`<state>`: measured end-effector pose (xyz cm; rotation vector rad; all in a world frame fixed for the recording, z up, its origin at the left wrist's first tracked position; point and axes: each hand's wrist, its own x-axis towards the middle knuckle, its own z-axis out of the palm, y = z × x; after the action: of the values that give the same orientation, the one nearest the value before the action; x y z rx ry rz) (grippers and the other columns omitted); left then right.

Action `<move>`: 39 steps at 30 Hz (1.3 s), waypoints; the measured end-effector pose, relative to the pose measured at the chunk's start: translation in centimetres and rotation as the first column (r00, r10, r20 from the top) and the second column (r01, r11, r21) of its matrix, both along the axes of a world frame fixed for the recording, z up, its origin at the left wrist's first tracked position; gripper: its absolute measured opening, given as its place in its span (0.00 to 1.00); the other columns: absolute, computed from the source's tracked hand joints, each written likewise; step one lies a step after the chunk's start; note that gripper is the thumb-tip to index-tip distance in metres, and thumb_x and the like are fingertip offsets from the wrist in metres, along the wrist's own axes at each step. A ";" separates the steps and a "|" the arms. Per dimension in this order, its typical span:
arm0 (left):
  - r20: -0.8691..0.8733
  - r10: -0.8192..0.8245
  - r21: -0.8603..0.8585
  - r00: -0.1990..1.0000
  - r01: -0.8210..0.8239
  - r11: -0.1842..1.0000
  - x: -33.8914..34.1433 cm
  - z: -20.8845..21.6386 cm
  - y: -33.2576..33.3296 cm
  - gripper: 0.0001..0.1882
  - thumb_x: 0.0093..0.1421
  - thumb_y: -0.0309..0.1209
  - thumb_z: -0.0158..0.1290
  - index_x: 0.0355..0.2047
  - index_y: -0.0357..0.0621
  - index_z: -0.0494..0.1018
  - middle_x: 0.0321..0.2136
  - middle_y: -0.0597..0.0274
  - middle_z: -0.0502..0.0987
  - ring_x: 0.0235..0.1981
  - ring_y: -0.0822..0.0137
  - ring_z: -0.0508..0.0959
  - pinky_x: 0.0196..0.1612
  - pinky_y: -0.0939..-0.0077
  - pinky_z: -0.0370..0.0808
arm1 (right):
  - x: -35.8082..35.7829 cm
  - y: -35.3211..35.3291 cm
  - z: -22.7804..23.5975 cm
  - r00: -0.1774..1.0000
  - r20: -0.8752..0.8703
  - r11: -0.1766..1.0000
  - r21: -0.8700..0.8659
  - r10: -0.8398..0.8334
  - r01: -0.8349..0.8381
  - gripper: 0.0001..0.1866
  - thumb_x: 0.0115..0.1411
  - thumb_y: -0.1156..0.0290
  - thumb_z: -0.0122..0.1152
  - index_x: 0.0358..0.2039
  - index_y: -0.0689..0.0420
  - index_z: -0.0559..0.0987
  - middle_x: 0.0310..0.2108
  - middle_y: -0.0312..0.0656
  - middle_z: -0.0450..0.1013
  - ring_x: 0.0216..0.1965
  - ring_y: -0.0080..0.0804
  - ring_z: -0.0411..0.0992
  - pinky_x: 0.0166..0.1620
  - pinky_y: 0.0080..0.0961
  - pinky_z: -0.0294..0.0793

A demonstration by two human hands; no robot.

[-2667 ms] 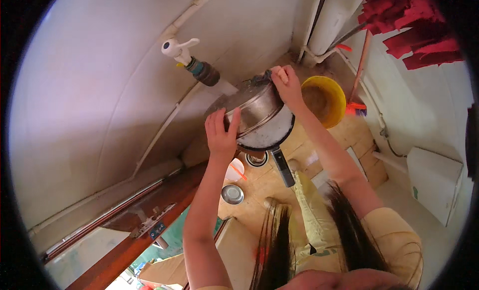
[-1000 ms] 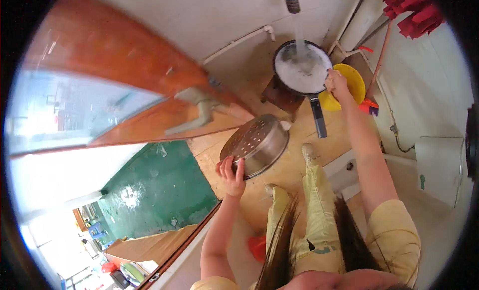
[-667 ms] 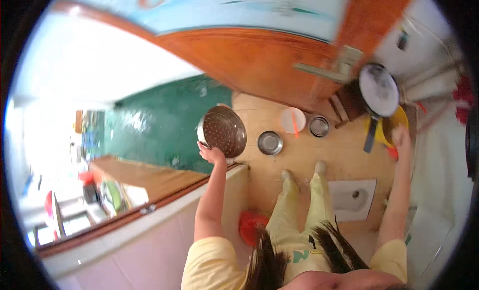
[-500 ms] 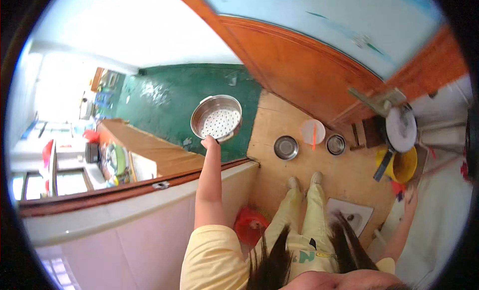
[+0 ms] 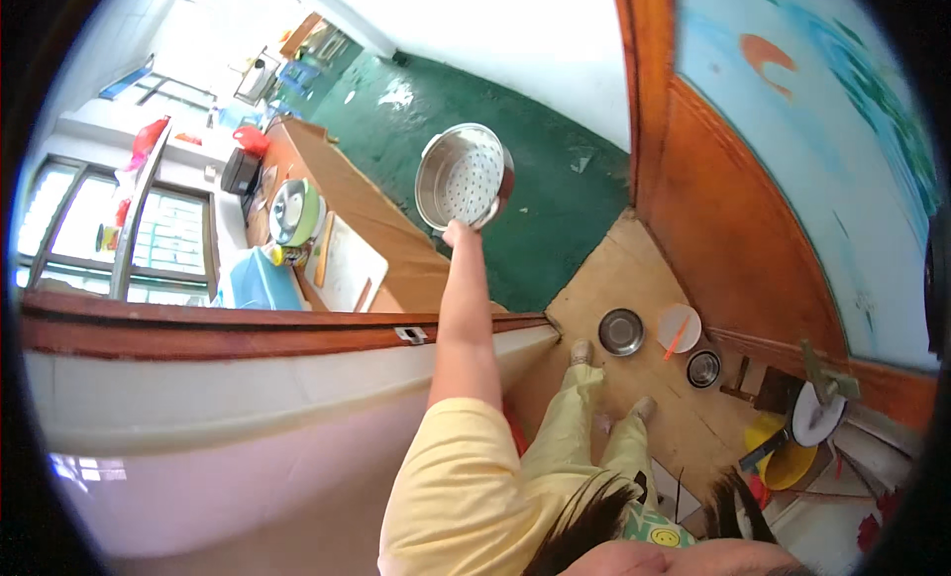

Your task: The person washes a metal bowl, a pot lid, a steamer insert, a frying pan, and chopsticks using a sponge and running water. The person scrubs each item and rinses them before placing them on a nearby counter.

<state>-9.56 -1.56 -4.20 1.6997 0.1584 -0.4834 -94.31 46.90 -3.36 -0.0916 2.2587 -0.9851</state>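
Observation:
A round metal steamer pot (image 5: 466, 175) with a perforated bottom is held out ahead of me over the green floor. My left hand (image 5: 460, 233) grips it at the near edge, fingers closed, arm stretched forward. The pot is tilted so that its holed inside shows. My right hand is out of view. Nearer my feet, a metal basin (image 5: 621, 334), a pale round basin (image 5: 672, 318) with an orange stick-like thing (image 5: 678, 338) across it, and a small metal bowl (image 5: 703, 369) rest on the tan floor.
Left of the doorway, a counter (image 5: 381, 229) carries a white cutting board (image 5: 354, 263), a knife (image 5: 325, 251) and a green basin (image 5: 315, 211). A wooden door (image 5: 738, 200) stands at the right. A yellow bucket (image 5: 790, 467) and a dark-handled white pan (image 5: 818, 418) are at lower right.
My view has swung left, bringing more of the counter into sight. The steamer pot has tipped further in my left hand. My right hand has left the picture.

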 end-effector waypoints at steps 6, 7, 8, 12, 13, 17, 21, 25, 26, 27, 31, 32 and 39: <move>-0.155 0.685 0.324 0.712 -0.618 0.716 -3.1 7.1 -6.1 0.15 0.51 0.35 0.44 0.35 0.39 0.68 0.32 0.55 0.75 0.36 0.59 0.76 0.38 0.59 0.70 | 4.2 -5.9 4.5 0.996 -0.076 0.997 0.074 0.040 -0.035 0.16 0.57 0.63 0.45 0.42 0.59 0.66 0.39 0.41 0.63 0.38 0.27 0.62 0.40 0.23 0.62; -0.071 0.738 0.405 0.671 -0.657 0.636 -1.0 8.5 -6.5 0.15 0.52 0.35 0.41 0.36 0.37 0.67 0.32 0.54 0.75 0.36 0.58 0.75 0.40 0.57 0.70 | 4.6 -7.1 4.6 0.996 -0.067 0.996 0.074 0.054 -0.049 0.16 0.57 0.63 0.45 0.42 0.59 0.66 0.38 0.41 0.63 0.38 0.27 0.62 0.40 0.23 0.62; -0.009 0.800 0.343 0.600 -0.750 0.566 4.7 8.0 -4.3 0.19 0.52 0.35 0.37 0.41 0.35 0.62 0.33 0.48 0.74 0.38 0.51 0.73 0.45 0.53 0.67 | 5.2 -8.9 4.1 0.995 -0.029 0.993 0.072 0.094 -0.092 0.15 0.57 0.63 0.45 0.42 0.58 0.66 0.38 0.41 0.63 0.37 0.27 0.62 0.40 0.23 0.62; 0.092 0.858 0.413 0.505 -0.803 0.429 6.7 9.6 -2.3 0.27 0.51 0.43 0.40 0.50 0.47 0.61 0.43 0.53 0.71 0.47 0.48 0.67 0.51 0.52 0.59 | 6.8 -10.6 6.0 0.995 -0.043 0.989 0.123 0.091 -0.085 0.14 0.57 0.63 0.45 0.40 0.58 0.66 0.36 0.41 0.64 0.36 0.27 0.62 0.38 0.23 0.62; 0.102 0.874 0.409 0.476 -0.821 0.400 8.2 9.3 -1.0 0.26 0.50 0.43 0.42 0.49 0.49 0.63 0.43 0.54 0.71 0.47 0.48 0.67 0.51 0.53 0.59 | 7.1 -11.3 6.0 0.995 -0.037 0.989 0.125 0.089 -0.084 0.14 0.57 0.63 0.45 0.40 0.58 0.66 0.36 0.40 0.64 0.36 0.26 0.62 0.38 0.23 0.62; 0.253 0.814 0.447 0.523 -0.809 0.381 11.8 7.7 3.4 0.26 0.51 0.44 0.42 0.50 0.48 0.61 0.44 0.53 0.69 0.48 0.49 0.66 0.51 0.54 0.60 | 7.7 -13.4 7.0 0.994 -0.024 0.985 0.143 0.102 -0.098 0.13 0.57 0.63 0.45 0.38 0.58 0.66 0.34 0.40 0.64 0.34 0.26 0.62 0.37 0.24 0.62; 0.412 0.695 0.505 0.590 -0.782 0.365 12.6 6.6 6.4 0.27 0.53 0.44 0.41 0.52 0.47 0.58 0.46 0.51 0.66 0.49 0.50 0.65 0.50 0.55 0.60 | 8.3 -13.9 8.1 0.994 -0.033 0.985 0.143 0.101 -0.095 0.12 0.57 0.63 0.45 0.37 0.58 0.67 0.33 0.39 0.64 0.33 0.26 0.62 0.35 0.24 0.62; 0.564 0.532 0.560 0.631 -0.766 0.315 13.1 6.6 8.0 0.28 0.54 0.44 0.40 0.53 0.45 0.55 0.48 0.50 0.64 0.50 0.51 0.64 0.50 0.56 0.61 | 8.6 -13.4 8.9 0.994 -0.039 0.985 0.148 0.100 -0.093 0.11 0.57 0.63 0.45 0.35 0.57 0.67 0.31 0.39 0.64 0.31 0.26 0.62 0.34 0.24 0.62; 0.599 0.483 0.572 0.638 -0.764 0.299 13.3 6.6 8.3 0.28 0.54 0.44 0.40 0.53 0.45 0.55 0.49 0.49 0.63 0.50 0.51 0.63 0.50 0.56 0.61 | 8.7 -13.1 9.1 0.995 -0.040 0.985 0.149 0.092 -0.085 0.11 0.57 0.63 0.45 0.35 0.57 0.67 0.31 0.39 0.64 0.31 0.26 0.62 0.34 0.24 0.63; 0.630 0.432 0.584 0.646 -0.760 0.284 13.4 6.6 8.1 0.28 0.55 0.44 0.40 0.54 0.45 0.54 0.49 0.49 0.63 0.50 0.52 0.63 0.50 0.56 0.61 | 8.8 -12.6 9.3 0.995 -0.041 0.986 0.147 0.086 -0.079 0.11 0.57 0.63 0.45 0.35 0.57 0.67 0.31 0.39 0.64 0.31 0.26 0.62 0.33 0.24 0.63; 0.723 0.205 0.611 0.660 -0.749 0.254 11.1 6.7 4.1 0.30 0.56 0.44 0.40 0.55 0.44 0.51 0.51 0.48 0.60 0.52 0.53 0.62 0.50 0.57 0.62 | 9.4 -10.7 9.9 0.999 -0.028 0.993 0.118 0.034 -0.030 0.10 0.57 0.63 0.45 0.33 0.57 0.67 0.29 0.38 0.64 0.29 0.26 0.62 0.32 0.24 0.63; 0.739 0.136 0.615 0.660 -0.743 0.263 9.4 6.5 2.4 0.30 0.56 0.44 0.40 0.55 0.43 0.51 0.51 0.47 0.59 0.52 0.53 0.61 0.50 0.57 0.62 | 9.7 -9.6 10.2 1.000 -0.021 0.994 0.110 0.012 -0.010 0.10 0.57 0.63 0.45 0.33 0.57 0.67 0.29 0.38 0.64 0.29 0.26 0.62 0.32 0.24 0.63; 0.636 -0.727 0.699 0.259 0.205 0.685 -19.5 5.3 -5.4 0.25 0.56 0.37 0.45 0.52 0.41 0.57 0.49 0.45 0.62 0.47 0.50 0.65 0.45 0.61 0.65 | 11.3 4.9 14.2 0.921 -0.031 0.916 -0.116 -0.389 0.383 0.09 0.57 0.64 0.45 0.30 0.57 0.67 0.26 0.37 0.65 0.26 0.26 0.62 0.29 0.25 0.63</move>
<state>-29.04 -6.98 1.07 2.2968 -1.2340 0.1412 -82.98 51.80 10.80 0.2989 2.3197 -1.3243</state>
